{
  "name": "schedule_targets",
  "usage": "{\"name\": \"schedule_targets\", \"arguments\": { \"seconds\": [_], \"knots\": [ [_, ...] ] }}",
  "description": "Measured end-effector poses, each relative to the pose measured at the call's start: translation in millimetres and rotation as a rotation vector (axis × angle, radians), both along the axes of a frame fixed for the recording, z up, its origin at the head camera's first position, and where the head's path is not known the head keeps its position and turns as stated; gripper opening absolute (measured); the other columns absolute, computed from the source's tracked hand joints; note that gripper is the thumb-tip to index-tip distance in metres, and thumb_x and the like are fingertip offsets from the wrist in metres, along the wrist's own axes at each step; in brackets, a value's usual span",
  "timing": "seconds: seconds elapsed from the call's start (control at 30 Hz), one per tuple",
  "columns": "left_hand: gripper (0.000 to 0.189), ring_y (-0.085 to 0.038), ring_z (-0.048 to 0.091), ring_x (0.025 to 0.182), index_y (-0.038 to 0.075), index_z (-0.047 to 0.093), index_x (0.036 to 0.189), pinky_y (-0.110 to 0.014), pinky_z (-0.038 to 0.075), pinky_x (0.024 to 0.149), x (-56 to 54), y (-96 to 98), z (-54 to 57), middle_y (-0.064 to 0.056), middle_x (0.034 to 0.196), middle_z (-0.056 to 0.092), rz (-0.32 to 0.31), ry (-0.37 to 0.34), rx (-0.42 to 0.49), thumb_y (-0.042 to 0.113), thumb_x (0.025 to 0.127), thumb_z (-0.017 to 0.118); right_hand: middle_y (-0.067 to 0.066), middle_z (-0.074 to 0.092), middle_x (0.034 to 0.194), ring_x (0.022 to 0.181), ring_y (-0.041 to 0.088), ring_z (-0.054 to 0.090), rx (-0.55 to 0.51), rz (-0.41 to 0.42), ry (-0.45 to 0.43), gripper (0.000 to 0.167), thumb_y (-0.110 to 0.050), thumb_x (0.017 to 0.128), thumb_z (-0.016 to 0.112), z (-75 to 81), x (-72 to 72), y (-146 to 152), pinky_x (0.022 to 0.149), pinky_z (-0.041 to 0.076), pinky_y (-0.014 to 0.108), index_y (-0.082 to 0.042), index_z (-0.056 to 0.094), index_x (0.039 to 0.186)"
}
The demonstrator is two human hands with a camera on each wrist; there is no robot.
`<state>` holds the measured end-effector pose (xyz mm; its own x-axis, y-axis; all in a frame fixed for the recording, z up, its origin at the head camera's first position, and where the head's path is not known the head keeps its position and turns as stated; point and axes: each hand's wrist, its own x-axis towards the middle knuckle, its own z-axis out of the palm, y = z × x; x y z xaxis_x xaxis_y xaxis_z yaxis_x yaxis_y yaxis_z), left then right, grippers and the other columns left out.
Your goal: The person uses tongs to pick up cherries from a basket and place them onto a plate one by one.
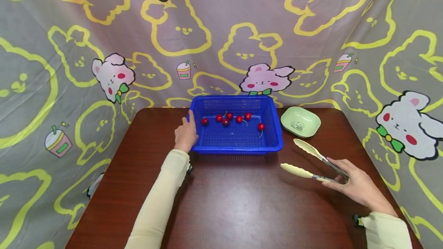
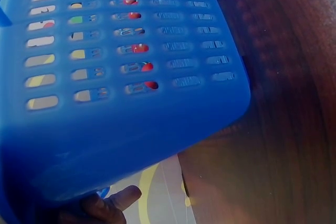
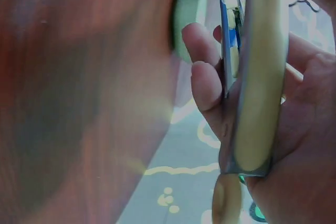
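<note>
A blue plastic basket (image 1: 235, 150) with slotted sides stands near the back of the table, with several red cherries (image 1: 239, 119) on its mesh floor. My left hand (image 1: 186, 133) holds the basket's left rim; in the left wrist view, fingertips (image 2: 123, 199) show at the edge of the blue wall (image 2: 121, 135). My right hand (image 1: 360, 185) grips metal tongs (image 1: 333, 180) with cream scalloped tips. The tongs' arms are spread, nothing is between them, and they point left toward the basket. In the right wrist view, fingers (image 3: 206, 85) wrap the tongs' handle (image 3: 260, 77).
A light green dish (image 1: 306, 126) with a small printed picture sits right of the basket, beyond the tong tips. Patterned grey cloth (image 1: 214, 64) hangs around the back and sides of the dark wooden table (image 1: 235, 203).
</note>
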<state>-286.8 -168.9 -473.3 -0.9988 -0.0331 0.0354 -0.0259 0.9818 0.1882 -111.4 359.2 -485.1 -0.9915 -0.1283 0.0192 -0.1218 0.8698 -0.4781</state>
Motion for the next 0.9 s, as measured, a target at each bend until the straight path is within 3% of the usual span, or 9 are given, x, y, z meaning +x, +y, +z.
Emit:
{"name": "schedule_targets", "arguments": {
  "seconds": [0.1, 0.23, 0.57, 0.77, 0.9],
  "knots": [
    [0.106, -0.043, 0.068, 0.081, 0.005, 0.01, 0.166, -0.055, 0.057, 0.075, 0.4, 0.1, 0.1, -0.033, 0.146, 0.046, 0.0, 0.008, 0.0, 0.017, 0.086, 0.079, 0.012, 0.061, 0.119, 0.076, -0.001, 0.06, -0.002, -0.022, -0.01, 0.088, -0.05, 0.077, 0.089, 8.6, 0.8, -0.9, 0.065, 0.045, 0.028, -0.008, 0.055, 0.147],
    [0.106, -0.043, 0.068, 0.08, 0.005, 0.01, 0.166, -0.055, 0.057, 0.075, 0.2, 0.3, -0.3, -0.033, 0.145, 0.047, 0.003, 0.012, 0.004, 0.015, 0.086, 0.079, 0.01, 0.061, 0.116, 0.075, -0.001, 0.055, -0.023, -0.026, 0.049, 0.082, -0.045, 0.079, 0.089, 16.0, 0.1, -0.5, 0.065, 0.044, 0.025, -0.009, 0.058, 0.146],
    [0.105, -0.042, 0.067, 0.077, 0.006, 0.011, 0.166, -0.054, 0.057, 0.074, -0.4, 0.9, -0.6, -0.033, 0.147, 0.046, 0.006, 0.013, 0.0, 0.015, 0.086, 0.078, 0.011, 0.064, 0.124, 0.099, -0.012, 0.042, -0.086, -0.017, 0.108, 0.065, -0.039, 0.09, 0.08, 26.3, -4.2, -7.9, 0.075, 0.039, 0.02, -0.013, 0.06, 0.145],
    [0.105, -0.042, 0.068, 0.079, 0.006, 0.012, 0.166, -0.054, 0.057, 0.074, -0.3, 1.1, -0.3, -0.032, 0.146, 0.047, 0.01, 0.019, -0.004, 0.016, 0.086, 0.079, 0.007, 0.064, 0.118, 0.088, -0.003, 0.051, -0.15, 0.012, 0.125, 0.054, -0.032, 0.097, 0.074, 36.1, -11.4, -21.4, 0.068, 0.044, 0.02, -0.01, 0.061, 0.144],
    [0.105, -0.042, 0.068, 0.078, 0.006, 0.012, 0.166, -0.054, 0.057, 0.073, -0.1, 1.4, 0.6, -0.032, 0.146, 0.047, 0.008, 0.012, -0.006, 0.016, 0.086, 0.079, 0.005, 0.06, 0.118, 0.074, 0.006, 0.059, -0.203, 0.019, 0.076, 0.049, -0.034, 0.102, 0.065, 45.1, -18.0, -33.1, 0.061, 0.05, 0.026, -0.012, 0.059, 0.145]
  ]
}}
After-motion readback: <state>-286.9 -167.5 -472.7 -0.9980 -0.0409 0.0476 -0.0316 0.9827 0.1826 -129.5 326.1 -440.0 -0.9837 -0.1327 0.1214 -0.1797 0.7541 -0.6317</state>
